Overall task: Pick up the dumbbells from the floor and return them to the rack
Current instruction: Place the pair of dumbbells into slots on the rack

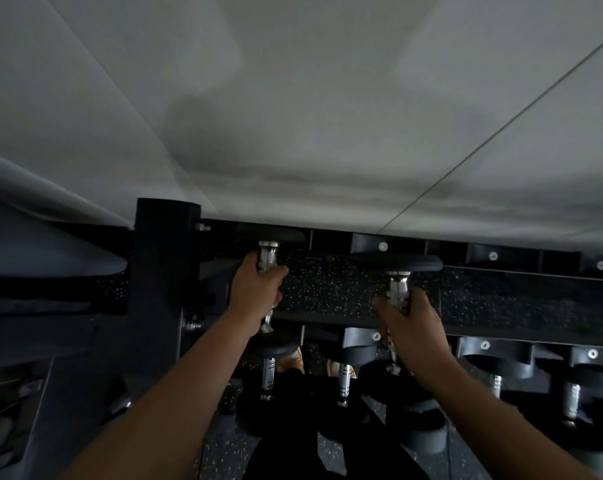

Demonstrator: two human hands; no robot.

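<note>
Both hands grip 1 dumbbell each: left hand (258, 289) wraps the left dumbbell (267, 258), right hand (411, 327) the right dumbbell (399, 285), handles running front-to-back over the rack (328, 289) top tier's cradles, left further in

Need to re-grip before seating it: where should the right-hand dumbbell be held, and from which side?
Hold the right dumbbell by its chrome handle, midway between the two black heads, fingers wrapped around it. Come from the near side, as the right hand does: the far head already sits at the rack's top rail.
</note>
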